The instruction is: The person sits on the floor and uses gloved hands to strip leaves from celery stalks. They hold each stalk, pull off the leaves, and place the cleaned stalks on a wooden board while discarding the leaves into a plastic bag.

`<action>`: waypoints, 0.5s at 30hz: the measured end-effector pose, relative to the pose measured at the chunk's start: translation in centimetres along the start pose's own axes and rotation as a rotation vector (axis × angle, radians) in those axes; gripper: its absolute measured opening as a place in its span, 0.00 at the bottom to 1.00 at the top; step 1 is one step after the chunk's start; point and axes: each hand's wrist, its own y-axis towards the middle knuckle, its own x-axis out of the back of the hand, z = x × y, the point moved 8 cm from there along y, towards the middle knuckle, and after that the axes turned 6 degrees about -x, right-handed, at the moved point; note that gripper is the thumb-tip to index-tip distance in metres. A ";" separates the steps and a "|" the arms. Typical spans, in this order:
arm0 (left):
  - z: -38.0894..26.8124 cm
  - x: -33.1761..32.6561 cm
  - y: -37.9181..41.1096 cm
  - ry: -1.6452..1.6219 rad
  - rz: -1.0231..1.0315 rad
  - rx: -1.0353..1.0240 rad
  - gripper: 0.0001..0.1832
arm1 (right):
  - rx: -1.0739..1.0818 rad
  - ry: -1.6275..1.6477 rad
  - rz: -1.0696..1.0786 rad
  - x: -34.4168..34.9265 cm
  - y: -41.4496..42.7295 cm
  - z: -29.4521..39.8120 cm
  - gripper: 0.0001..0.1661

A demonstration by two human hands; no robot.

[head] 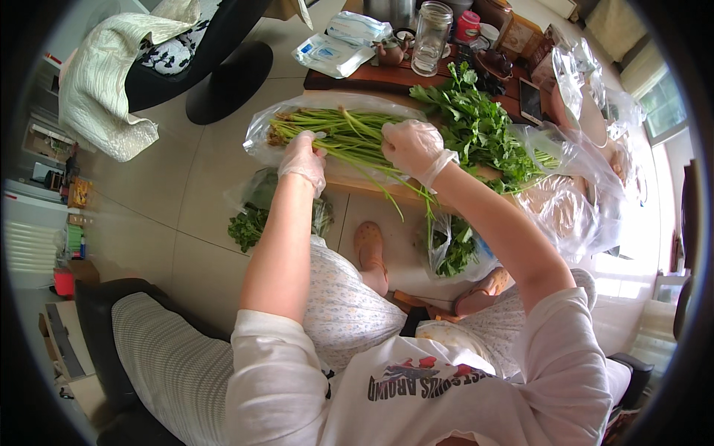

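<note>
Both my hands wear clear plastic gloves. A bunch of leafy celery stalks (351,125) lies across a clear plastic bag (259,134) at the front of the wooden table, its root ends to the left. My left hand (304,161) is closed on stalks near those ends. My right hand (413,146), curled into a fist, grips thin stalks further right; some hang below it over the table edge. Green celery leaves (474,122) spread to the right of it.
Behind stand a glass jar (430,42), a clay teapot (390,51), wipes packs (334,53) and a phone (530,100). Bagged greens (248,226) and another bag of greens (457,248) are below the table edge. Crumpled plastic bags (580,206) lie at right.
</note>
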 end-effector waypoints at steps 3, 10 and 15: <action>-0.2 -0.6 -0.3 -0.040 -0.002 0.019 0.10 | -0.008 0.005 -0.070 1.9 0.6 1.7 0.07; -0.2 -1.1 0.2 -0.159 -0.024 0.002 0.05 | 0.100 -0.092 -0.038 -0.4 5.5 6.5 0.09; 0.1 -0.9 2.0 -0.253 -0.171 -0.003 0.06 | -0.030 0.005 0.167 -2.5 8.8 7.5 0.13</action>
